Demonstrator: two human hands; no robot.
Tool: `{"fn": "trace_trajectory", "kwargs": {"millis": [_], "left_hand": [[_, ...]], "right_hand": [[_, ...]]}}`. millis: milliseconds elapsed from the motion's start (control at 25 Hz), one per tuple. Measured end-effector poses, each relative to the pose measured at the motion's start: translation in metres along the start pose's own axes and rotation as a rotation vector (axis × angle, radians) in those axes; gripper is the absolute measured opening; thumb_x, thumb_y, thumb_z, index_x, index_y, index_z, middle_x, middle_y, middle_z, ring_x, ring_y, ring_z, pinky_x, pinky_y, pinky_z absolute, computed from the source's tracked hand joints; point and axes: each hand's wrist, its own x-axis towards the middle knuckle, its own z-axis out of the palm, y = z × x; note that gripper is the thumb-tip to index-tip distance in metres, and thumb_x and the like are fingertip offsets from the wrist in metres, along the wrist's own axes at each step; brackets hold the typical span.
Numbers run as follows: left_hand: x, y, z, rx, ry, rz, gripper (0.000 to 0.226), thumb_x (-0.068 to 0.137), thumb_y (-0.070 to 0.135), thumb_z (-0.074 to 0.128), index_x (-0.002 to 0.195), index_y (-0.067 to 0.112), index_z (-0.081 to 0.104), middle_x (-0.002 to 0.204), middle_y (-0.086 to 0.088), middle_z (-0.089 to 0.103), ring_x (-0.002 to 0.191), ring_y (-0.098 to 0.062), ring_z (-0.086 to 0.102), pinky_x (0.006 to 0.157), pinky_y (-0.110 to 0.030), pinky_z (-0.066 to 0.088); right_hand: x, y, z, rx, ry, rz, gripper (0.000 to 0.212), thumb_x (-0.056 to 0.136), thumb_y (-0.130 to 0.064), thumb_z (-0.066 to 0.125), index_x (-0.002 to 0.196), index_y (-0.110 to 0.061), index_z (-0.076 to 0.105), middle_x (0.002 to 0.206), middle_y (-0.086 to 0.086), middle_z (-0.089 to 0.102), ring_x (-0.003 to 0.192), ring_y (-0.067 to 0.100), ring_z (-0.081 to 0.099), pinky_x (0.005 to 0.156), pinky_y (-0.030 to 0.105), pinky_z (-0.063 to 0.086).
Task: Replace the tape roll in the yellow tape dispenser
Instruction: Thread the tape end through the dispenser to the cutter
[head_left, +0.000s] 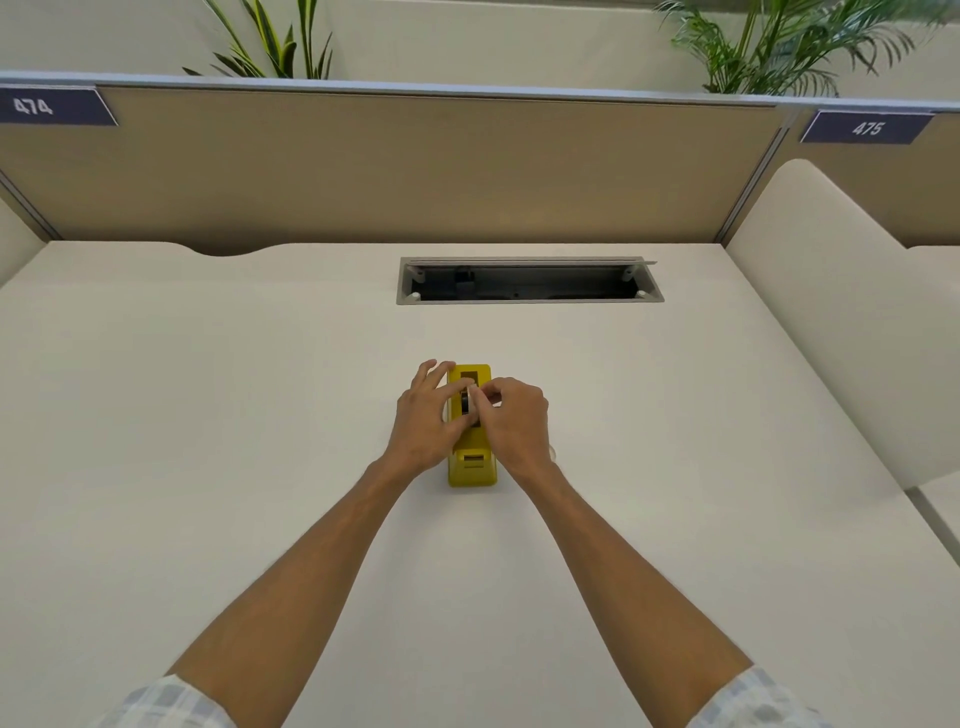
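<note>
Yellow tape dispenser (471, 462) between both hands, cable tray (529, 282) well beyond.

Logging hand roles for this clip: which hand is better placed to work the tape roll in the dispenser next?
Probably the right hand: its fingertips pinch at the tape roll in the yellow tape dispenser. The left hand lies against the dispenser's left side, apparently steadying it.

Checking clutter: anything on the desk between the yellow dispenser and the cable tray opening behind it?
Nothing. In the head view, the desk is bare between the yellow tape dispenser and the cable tray opening.
</note>
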Motion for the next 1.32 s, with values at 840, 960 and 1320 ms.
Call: {"fn": "trace_trajectory", "kwargs": {"millis": [840, 960, 1320], "left_hand": [[-0.0020, 0.0011, 0.0012, -0.301, 0.043, -0.033, 0.030, 0.083, 0.028, 0.070, 0.112, 0.025, 0.064, 0.119, 0.004, 0.059, 0.113, -0.013, 0.053, 0.094, -0.031, 0.047], [-0.0001, 0.0007, 0.0045, -0.272, 0.019, -0.006, 0.040, 0.086, 0.028, 0.067, 0.125, 0.022, 0.057, 0.126, 0.004, 0.055, 0.117, -0.012, 0.049, 0.097, -0.027, 0.043], [-0.0037, 0.0051, 0.0041, -0.323, 0.016, 0.010, 0.031, 0.087, 0.013, 0.063, 0.117, 0.021, 0.063, 0.126, 0.006, 0.052, 0.120, 0.000, 0.038, 0.096, -0.020, 0.036]], "right_hand": [[0.0043, 0.0026, 0.0014, 0.061, -0.014, 0.026, 0.020, 0.091, -0.027, 0.064, 0.088, -0.011, 0.074, 0.080, 0.003, 0.073, 0.074, 0.016, 0.067, 0.073, 0.036, 0.057], [0.0053, 0.0033, 0.0020, 0.097, -0.007, 0.045, 0.019, 0.090, -0.027, 0.065, 0.084, -0.011, 0.074, 0.078, 0.002, 0.073, 0.073, 0.016, 0.067, 0.072, 0.036, 0.056], [0.0025, 0.0048, 0.0041, 0.093, 0.016, 0.024, 0.019, 0.088, -0.028, 0.066, 0.093, -0.013, 0.075, 0.083, 0.001, 0.074, 0.076, 0.012, 0.068, 0.074, 0.032, 0.057]]}}
